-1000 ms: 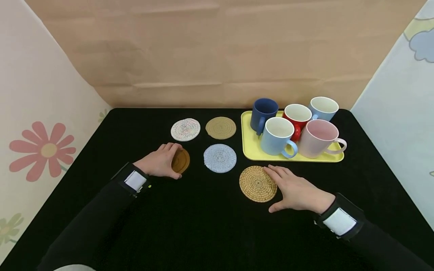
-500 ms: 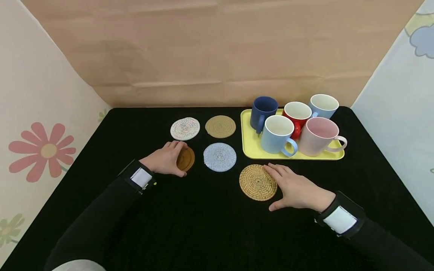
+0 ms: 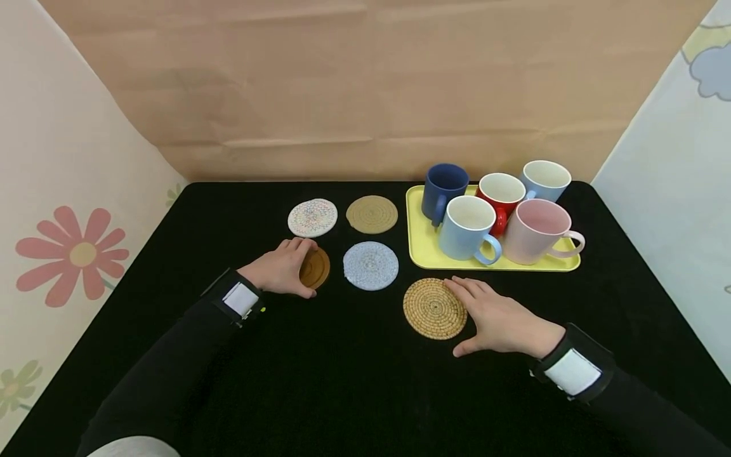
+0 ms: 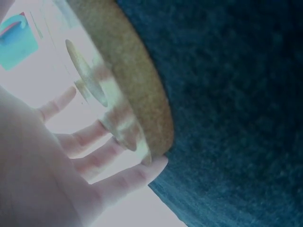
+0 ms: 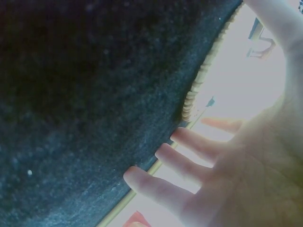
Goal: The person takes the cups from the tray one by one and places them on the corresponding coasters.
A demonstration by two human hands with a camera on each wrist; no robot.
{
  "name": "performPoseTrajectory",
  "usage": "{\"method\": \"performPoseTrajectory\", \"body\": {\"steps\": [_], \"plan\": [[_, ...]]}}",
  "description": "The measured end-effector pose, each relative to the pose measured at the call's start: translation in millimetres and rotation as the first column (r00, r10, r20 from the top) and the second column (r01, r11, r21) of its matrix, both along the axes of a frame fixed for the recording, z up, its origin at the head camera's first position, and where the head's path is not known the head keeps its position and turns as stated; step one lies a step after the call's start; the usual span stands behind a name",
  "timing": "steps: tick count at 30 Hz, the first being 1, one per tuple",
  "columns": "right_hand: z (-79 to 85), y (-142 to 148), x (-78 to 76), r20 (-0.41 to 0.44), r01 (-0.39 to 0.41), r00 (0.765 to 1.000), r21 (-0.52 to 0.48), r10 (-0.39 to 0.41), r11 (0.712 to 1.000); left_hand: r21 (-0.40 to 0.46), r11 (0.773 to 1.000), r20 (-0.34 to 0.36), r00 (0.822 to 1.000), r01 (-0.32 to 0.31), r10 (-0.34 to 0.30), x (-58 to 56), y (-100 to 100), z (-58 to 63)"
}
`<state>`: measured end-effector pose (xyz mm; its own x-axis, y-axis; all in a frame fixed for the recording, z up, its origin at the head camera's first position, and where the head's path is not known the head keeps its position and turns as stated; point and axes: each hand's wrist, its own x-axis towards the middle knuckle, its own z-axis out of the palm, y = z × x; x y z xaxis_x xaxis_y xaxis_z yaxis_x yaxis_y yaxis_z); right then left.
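My left hand (image 3: 280,268) spans a round brown wooden coaster (image 3: 315,269) on the black table, thumb and fingers at opposite edges of its rim. In the left wrist view, the wooden coaster (image 4: 137,71) shows its thick rim, and an outstretched fingertip (image 4: 161,164) meets its lower end. My right hand (image 3: 502,320) rests beside a round woven straw coaster (image 3: 434,309), its fingertips over the right edge and the thumb spread apart. The right wrist view has the straw coaster (image 5: 203,71) edge-on, with the right hand's fingers (image 5: 156,189) loosely extended by it.
Behind the hands lie a speckled white coaster (image 3: 312,218), a tan coaster (image 3: 372,214) and a light blue coaster (image 3: 370,266). At the back right, a yellow tray (image 3: 425,254) bears several mugs, including a pink mug (image 3: 533,238) at its front. Paper walls bound the table.
My left hand has shifted a little to the right, moving the wooden coaster toward the light blue one, then stayed nearly still. My right hand and the straw coaster hold their place.
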<state>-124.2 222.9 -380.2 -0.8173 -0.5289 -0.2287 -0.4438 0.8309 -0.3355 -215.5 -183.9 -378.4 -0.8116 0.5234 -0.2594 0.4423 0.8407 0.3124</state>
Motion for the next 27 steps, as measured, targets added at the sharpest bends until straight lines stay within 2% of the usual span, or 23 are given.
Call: {"method": "performPoseTrajectory", "body": {"steps": [14, 22, 27], "plan": [[-0.8, 1.1, 0.8, -0.015, -0.004, 1.0, -0.006, 0.004, 1.0, -0.004, 1.0, -0.014, 1.0, 0.006, -0.006, -0.5, 1.2, -1.3], [-1.0, 2.5, 3.6, -0.006, 0.003, 1.0, -0.012, -0.003, 1.0, 0.003, 1.0, 0.016, 1.0, 0.01, -0.01, -1.2, 4.0, -0.9], [-1.0, 0.9, 1.8, -0.016, -0.006, 1.0, -0.019, 0.006, 1.0, 0.003, 1.0, 0.008, 1.0, 0.009, -0.009, -1.7, 1.3, -1.6]]}}
